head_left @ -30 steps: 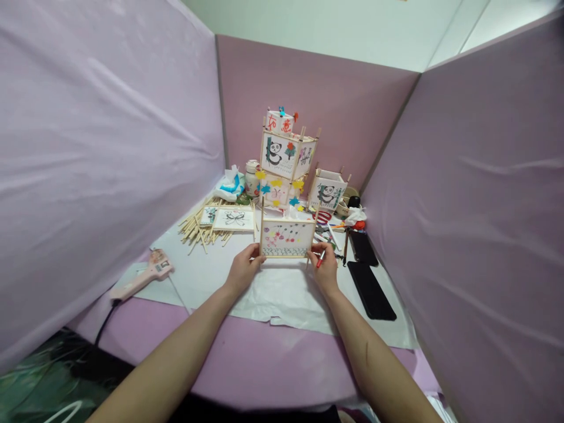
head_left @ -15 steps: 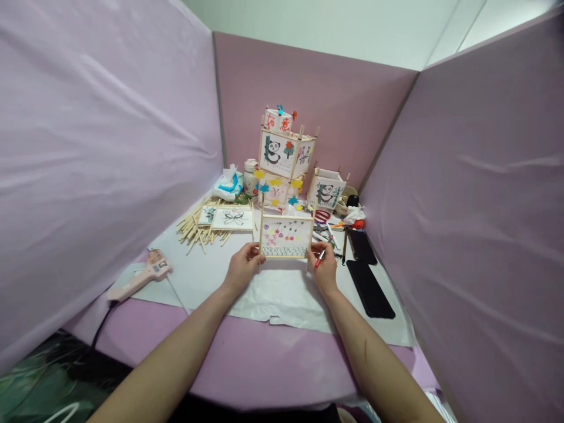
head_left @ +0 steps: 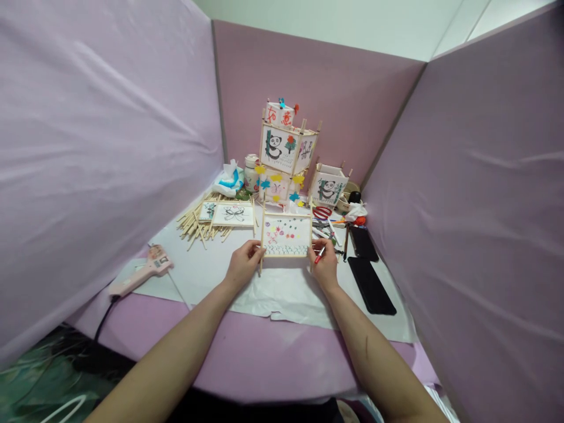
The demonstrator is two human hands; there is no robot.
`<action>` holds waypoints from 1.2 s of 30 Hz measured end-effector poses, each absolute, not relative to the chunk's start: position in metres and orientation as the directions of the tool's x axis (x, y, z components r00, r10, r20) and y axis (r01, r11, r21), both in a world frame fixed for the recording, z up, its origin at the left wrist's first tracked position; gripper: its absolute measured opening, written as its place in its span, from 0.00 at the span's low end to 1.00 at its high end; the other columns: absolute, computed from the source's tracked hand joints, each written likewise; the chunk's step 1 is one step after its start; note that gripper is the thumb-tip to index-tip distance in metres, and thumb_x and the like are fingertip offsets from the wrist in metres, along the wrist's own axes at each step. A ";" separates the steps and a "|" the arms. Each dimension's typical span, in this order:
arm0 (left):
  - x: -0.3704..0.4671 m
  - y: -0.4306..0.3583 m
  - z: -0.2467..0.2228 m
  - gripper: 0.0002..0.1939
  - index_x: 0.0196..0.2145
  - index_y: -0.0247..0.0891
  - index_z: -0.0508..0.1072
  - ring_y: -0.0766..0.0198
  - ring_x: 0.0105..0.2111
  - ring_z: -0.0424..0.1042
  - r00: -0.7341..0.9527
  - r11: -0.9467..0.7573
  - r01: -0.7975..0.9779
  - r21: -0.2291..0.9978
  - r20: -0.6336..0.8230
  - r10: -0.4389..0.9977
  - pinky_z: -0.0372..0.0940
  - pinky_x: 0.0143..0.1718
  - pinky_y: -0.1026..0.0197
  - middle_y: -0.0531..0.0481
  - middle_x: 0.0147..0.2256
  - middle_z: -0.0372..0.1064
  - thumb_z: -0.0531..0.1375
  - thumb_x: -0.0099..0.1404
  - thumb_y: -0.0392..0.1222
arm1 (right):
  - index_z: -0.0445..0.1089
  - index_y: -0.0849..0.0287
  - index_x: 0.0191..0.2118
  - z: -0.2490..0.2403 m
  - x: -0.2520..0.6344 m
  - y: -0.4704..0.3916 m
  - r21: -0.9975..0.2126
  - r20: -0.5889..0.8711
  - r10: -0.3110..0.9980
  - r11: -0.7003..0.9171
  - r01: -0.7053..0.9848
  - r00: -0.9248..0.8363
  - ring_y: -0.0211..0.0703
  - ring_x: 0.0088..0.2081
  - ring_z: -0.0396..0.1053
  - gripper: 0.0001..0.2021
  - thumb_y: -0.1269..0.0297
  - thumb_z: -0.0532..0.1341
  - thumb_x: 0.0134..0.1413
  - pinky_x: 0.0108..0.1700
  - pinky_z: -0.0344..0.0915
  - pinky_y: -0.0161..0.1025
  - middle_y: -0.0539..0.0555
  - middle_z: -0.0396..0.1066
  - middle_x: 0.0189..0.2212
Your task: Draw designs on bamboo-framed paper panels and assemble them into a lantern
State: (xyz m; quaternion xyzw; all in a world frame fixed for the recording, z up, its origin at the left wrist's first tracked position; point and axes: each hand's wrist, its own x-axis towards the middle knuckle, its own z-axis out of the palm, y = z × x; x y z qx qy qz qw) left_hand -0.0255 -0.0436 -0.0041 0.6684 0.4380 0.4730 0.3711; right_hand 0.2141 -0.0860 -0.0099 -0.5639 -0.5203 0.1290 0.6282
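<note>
Between my two hands is a stick-framed paper panel [head_left: 287, 235] with a drawing of coloured flowers and a scalloped green row along its bottom. My left hand [head_left: 243, 262] is closed on the panel's left upright stick. On the other side, my right hand [head_left: 325, 264] pinches the right upright and also has a red-and-white marker [head_left: 320, 255] tucked in its fingers. Just beyond the panel stands a tiered paper lantern [head_left: 282, 150] with pandas, red characters and yellow and blue cut-outs. A smaller panda lantern box [head_left: 328, 187] is to its right.
A pink glue gun [head_left: 145, 271] lies at the left, its cord over the table edge. Behind it are loose wooden sticks [head_left: 194, 226] and a butterfly panel [head_left: 233, 214]. Two black phone-like slabs [head_left: 371, 286] lie at the right, near red-handled scissors [head_left: 322, 212].
The panel has tilted slightly, its top edge leaning a little further away from me. Both hands keep their hold, and the view has shifted slightly.
</note>
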 end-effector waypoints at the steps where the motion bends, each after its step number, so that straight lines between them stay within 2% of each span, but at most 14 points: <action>1: -0.026 -0.044 -0.004 0.17 0.42 0.38 0.73 0.60 0.29 0.73 0.162 -0.342 0.252 0.905 0.308 0.937 0.67 0.35 0.60 0.52 0.28 0.73 0.59 0.64 0.53 | 0.64 0.56 0.42 -0.009 0.214 -0.086 -0.839 0.510 0.751 0.325 0.437 0.421 0.43 0.35 0.70 0.12 0.57 0.60 0.54 0.41 0.68 0.42 0.52 0.72 0.35; 7: -0.027 -0.046 -0.001 0.16 0.40 0.39 0.73 0.61 0.29 0.70 0.143 -0.341 0.353 0.871 0.310 0.940 0.63 0.33 0.61 0.53 0.27 0.71 0.59 0.63 0.53 | 0.63 0.55 0.37 -0.004 0.213 -0.090 -0.802 0.524 0.750 0.276 0.529 0.403 0.41 0.31 0.65 0.08 0.61 0.56 0.51 0.37 0.64 0.39 0.49 0.68 0.30; 13: -0.027 -0.052 0.008 0.09 0.28 0.40 0.69 0.64 0.24 0.64 0.178 -0.326 0.456 0.828 0.274 0.945 0.58 0.30 0.62 0.56 0.22 0.65 0.57 0.60 0.48 | 0.62 0.54 0.33 -0.004 0.216 -0.091 -0.772 0.506 0.782 0.223 0.595 0.364 0.41 0.29 0.63 0.06 0.58 0.55 0.52 0.34 0.61 0.37 0.48 0.65 0.25; 19: -0.032 -0.051 0.012 0.17 0.17 0.40 0.59 0.66 0.22 0.56 0.199 -0.310 0.576 0.756 0.238 0.951 0.50 0.28 0.61 0.56 0.17 0.54 0.54 0.60 0.49 | 0.61 0.54 0.27 -0.007 0.221 -0.091 -0.738 0.463 0.839 0.186 0.648 0.286 0.39 0.25 0.60 0.10 0.56 0.55 0.56 0.32 0.57 0.36 0.46 0.62 0.21; 23: -0.036 -0.050 0.014 0.22 0.15 0.40 0.54 0.67 0.21 0.51 0.227 -0.308 0.634 0.709 0.210 0.951 0.47 0.27 0.60 0.56 0.16 0.48 0.54 0.61 0.51 | 0.62 0.53 0.25 -0.010 0.221 -0.089 -0.711 0.431 0.868 0.160 0.685 0.245 0.39 0.24 0.59 0.12 0.55 0.55 0.57 0.32 0.55 0.36 0.45 0.61 0.19; 28: -0.037 -0.048 0.015 0.24 0.14 0.40 0.58 0.65 0.20 0.54 0.288 -0.326 0.683 0.653 0.168 0.943 0.46 0.27 0.60 0.54 0.16 0.54 0.53 0.63 0.55 | 0.62 0.53 0.25 -0.014 0.223 -0.087 -0.687 0.402 0.886 0.125 0.715 0.231 0.40 0.24 0.58 0.13 0.55 0.54 0.58 0.32 0.53 0.36 0.45 0.59 0.18; 36: -0.037 -0.048 0.019 0.27 0.16 0.41 0.65 0.61 0.23 0.60 0.316 -0.309 0.755 0.578 0.092 0.944 0.46 0.28 0.59 0.49 0.19 0.64 0.51 0.65 0.61 | 0.63 0.53 0.26 -0.015 0.224 -0.086 -0.658 0.361 0.901 0.063 0.750 0.242 0.40 0.24 0.59 0.13 0.55 0.54 0.59 0.32 0.52 0.36 0.46 0.62 0.19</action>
